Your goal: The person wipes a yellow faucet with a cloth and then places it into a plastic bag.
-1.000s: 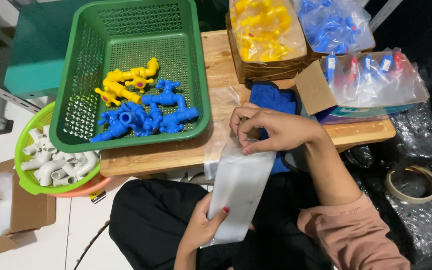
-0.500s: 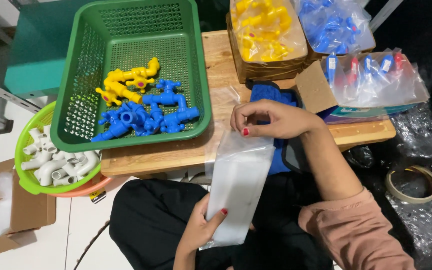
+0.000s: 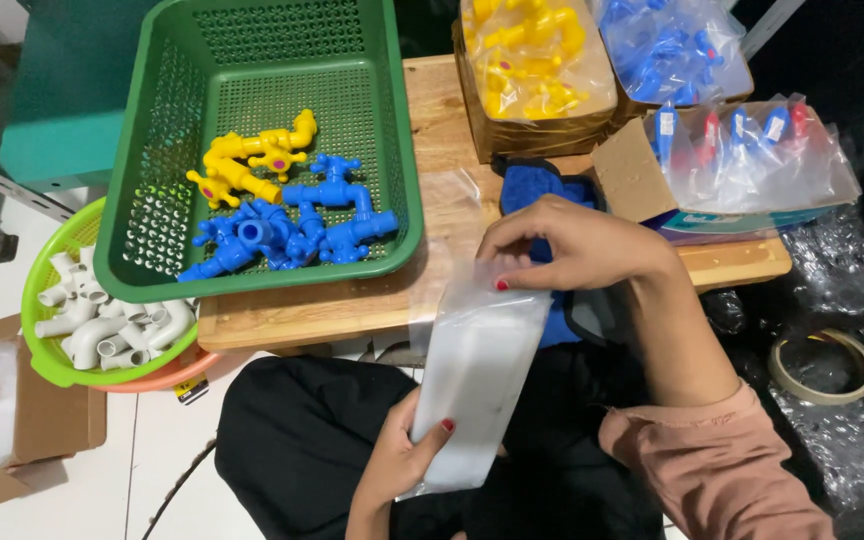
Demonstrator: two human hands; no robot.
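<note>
The left hand (image 3: 402, 455) holds a clear plastic bag (image 3: 477, 375) by its lower end, over the lap, just off the near edge of the wooden table (image 3: 352, 305). The thumb lies on the front of the bag and the other fingers are closed behind it. The right hand (image 3: 577, 245) is at the top end of the bag, with the fingers bent and pinched on the open edge. I cannot tell if they are inside the mouth or only on it.

The bag looks very light, thin and soft. It is smooth and probably slippery, so it is best taken by an edge, with a pinch from both sides. It bends easily and has no shape of its own.

On the table's left part stands a green basket (image 3: 162, 200) with a wall of small holes. In it lie blue taps (image 3: 292, 235) and yellow taps (image 3: 247, 165) of hard, shiny plastic. Beside the table's left edge, lower, a light green bowl (image 3: 42, 290) holds white pipe elbows (image 3: 102, 325). At the far right corner stand cardboard boxes (image 3: 632, 170) with packed bags of taps (image 3: 752, 150).
</note>
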